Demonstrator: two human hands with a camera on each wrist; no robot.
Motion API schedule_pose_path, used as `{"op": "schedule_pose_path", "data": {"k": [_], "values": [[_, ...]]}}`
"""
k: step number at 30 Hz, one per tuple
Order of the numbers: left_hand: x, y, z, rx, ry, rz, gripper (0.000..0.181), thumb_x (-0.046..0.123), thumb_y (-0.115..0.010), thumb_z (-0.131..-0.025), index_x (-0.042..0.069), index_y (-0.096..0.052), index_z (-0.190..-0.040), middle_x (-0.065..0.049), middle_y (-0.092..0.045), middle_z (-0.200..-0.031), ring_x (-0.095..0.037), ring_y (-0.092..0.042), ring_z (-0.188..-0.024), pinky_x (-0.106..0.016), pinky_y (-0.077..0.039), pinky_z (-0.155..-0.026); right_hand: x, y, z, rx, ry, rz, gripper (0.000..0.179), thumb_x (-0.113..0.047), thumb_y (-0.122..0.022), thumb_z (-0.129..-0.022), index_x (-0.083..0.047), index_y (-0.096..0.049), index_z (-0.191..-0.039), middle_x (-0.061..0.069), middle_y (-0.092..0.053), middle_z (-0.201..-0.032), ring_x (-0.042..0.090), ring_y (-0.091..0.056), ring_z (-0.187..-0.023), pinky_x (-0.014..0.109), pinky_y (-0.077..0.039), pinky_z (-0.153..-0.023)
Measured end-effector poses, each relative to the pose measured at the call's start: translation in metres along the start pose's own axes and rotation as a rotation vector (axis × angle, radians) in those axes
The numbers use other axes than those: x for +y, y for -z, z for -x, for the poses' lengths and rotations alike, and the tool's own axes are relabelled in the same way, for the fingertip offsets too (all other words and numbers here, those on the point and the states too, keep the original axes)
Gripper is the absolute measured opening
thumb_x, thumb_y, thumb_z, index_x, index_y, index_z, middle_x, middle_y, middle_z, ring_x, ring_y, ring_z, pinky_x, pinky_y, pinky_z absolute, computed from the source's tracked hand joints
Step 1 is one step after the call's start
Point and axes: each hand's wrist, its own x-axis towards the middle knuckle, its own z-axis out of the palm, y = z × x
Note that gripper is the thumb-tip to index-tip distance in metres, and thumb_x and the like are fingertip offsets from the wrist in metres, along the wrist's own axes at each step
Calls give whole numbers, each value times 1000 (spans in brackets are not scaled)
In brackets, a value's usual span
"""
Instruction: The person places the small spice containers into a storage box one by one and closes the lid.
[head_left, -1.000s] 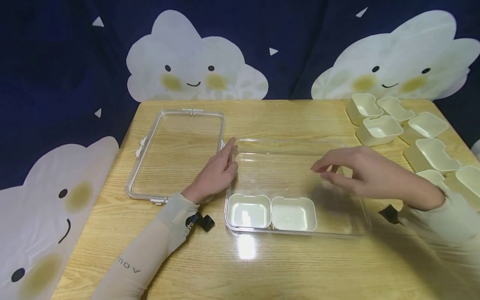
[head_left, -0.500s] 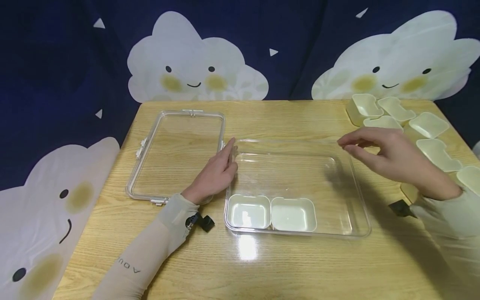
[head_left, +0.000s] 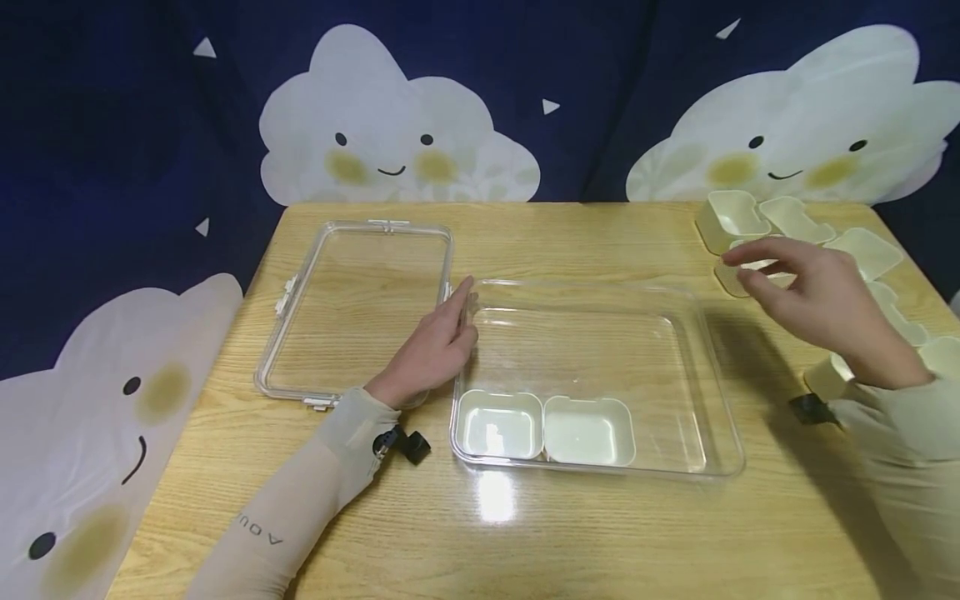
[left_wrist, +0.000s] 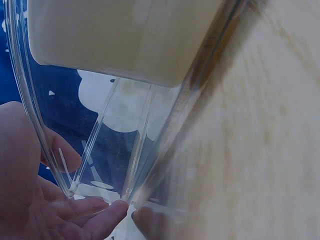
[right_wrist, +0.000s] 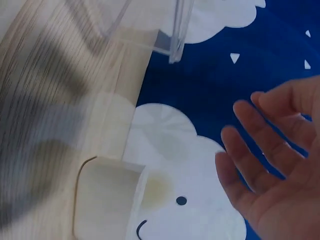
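Note:
In the head view my left hand (head_left: 431, 350) holds the left wall of a clear plastic box (head_left: 720, 400), near its far left corner. The left wrist view shows the thumb over the rim and fingers (left_wrist: 107, 220) against the wall. Two cream bins, a left one (head_left: 501, 425) and a right one (head_left: 588, 431), sit along the box's near side. My right hand (head_left: 821, 292) hovers over a cream bin (head_left: 738, 279) at the right, partly hiding it. In the right wrist view its loosely bent fingers hold nothing, apart from a cream bin (right_wrist: 105, 200).
A clear lid (head_left: 262, 383) with white clips lies left of the box. Several more cream bins, including one at the back (head_left: 731, 218), are grouped along the table's right side. A dark blue cloud-print cloth (head_left: 585, 50) hangs behind the wooden table (head_left: 577, 533).
From above the clear box, my right hand has moved right and away from me to the loose cream bins. The left hand keeps its place, and the two bins inside stay put.

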Motion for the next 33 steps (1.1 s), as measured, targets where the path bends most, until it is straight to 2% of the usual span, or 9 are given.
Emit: {"op": "schedule_pose_path", "data": {"k": [5,11,16,19,22,23,26,29,33], "values": [[0,-1,-1,7,-11,-5,75,21,-43,-102,15,-10,-168,-10,-20,-174,-20,-26,-158,-42,-20,-132,13,0,-1,19,-118,-12,29,-24,-61,-99,-19,-74,-125,-46,-54,-115,-22,-49,-93,9,-36,-67],[-2,-2,-1,13,-21,-17,74,21,-43,-101,13,-11,-168,-11,-22,-173,-21,-33,-154,-43,-24,-131,25,-3,-4,27,-200,-19,37,-23,-56,-99,-17,-70,-132,-10,-66,-135,45,-60,-116,13,-35,-72],[-2,-1,-2,20,-17,-22,74,21,-43,-101,14,-12,-168,-11,-25,-173,-21,-40,-148,-44,-27,-130,33,-6,-5,56,-239,-19,39,-20,-55,-97,-14,-69,-133,-40,-53,-115,47,-61,-115,12,-34,-71],[-1,-1,-2,17,-7,-13,74,22,-43,-101,15,-12,-168,-9,-23,-173,-21,-29,-157,-43,-23,-131,39,-9,-6,71,-230,12,40,-17,-54,-95,-12,-69,-131,-30,-63,-123,48,-62,-113,15,-33,-74],[0,-1,-1,14,0,-2,74,22,-43,-102,16,-11,-168,-9,-21,-174,-22,-21,-160,-42,-21,-132,44,-9,-7,67,-209,41,41,-14,-53,-93,-10,-69,-131,1,-70,-133,44,-61,-107,19,-32,-75],[0,-1,-1,14,0,-2,74,22,-43,-102,16,-11,-168,-9,-21,-174,-22,-21,-160,-42,-21,-132,45,-9,-7,63,-199,51,42,-13,-53,-92,-9,-69,-131,16,-69,-133,40,-62,-99,21,-31,-74],[1,0,-1,12,-4,-1,74,21,-44,-102,16,-11,-168,-9,-21,-174,-22,-22,-160,-43,-21,-132,48,-9,-7,38,-180,68,43,-12,-54,-92,-6,-67,-133,25,-66,-130,29,-51,-78,25,-30,-70],[0,0,-1,13,-10,3,75,21,-44,-102,15,-11,-168,-9,-22,-174,-22,-28,-158,-43,-22,-132,53,-11,-8,-6,-157,68,42,-12,-56,-94,-3,-64,-134,29,-63,-131,35,-53,-83,39,-39,-78],[0,-1,-1,10,-9,6,74,21,-44,-102,15,-10,-168,-9,-22,-173,-22,-28,-158,-44,-21,-132,58,-16,-9,-65,-147,68,41,-12,-54,-95,0,-62,-134,36,-57,-134,52,-51,-116,63,-37,-91]]}}
